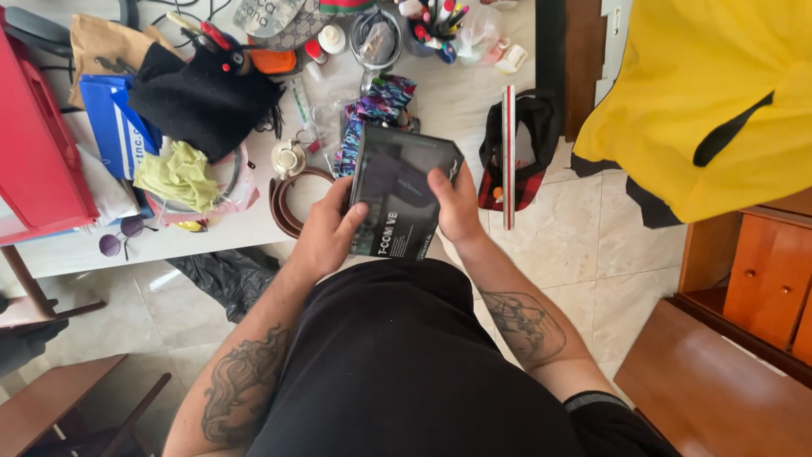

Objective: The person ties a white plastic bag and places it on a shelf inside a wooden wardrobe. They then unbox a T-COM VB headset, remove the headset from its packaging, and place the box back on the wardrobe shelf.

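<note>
Both tattooed forearms are stretched forward from the body; the left hand (326, 233) is curled with its thumb laid flat on top, the right hand (457, 203) is clamped opposite, fingers pointing upward

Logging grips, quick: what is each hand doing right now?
Left hand: closed on the dark flat box, gripping its left edge.
Right hand: closed on the same box, gripping its right edge.

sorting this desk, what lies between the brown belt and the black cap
In the head view, the dark box held in both hands lies between the brown belt and the black cap.
</note>
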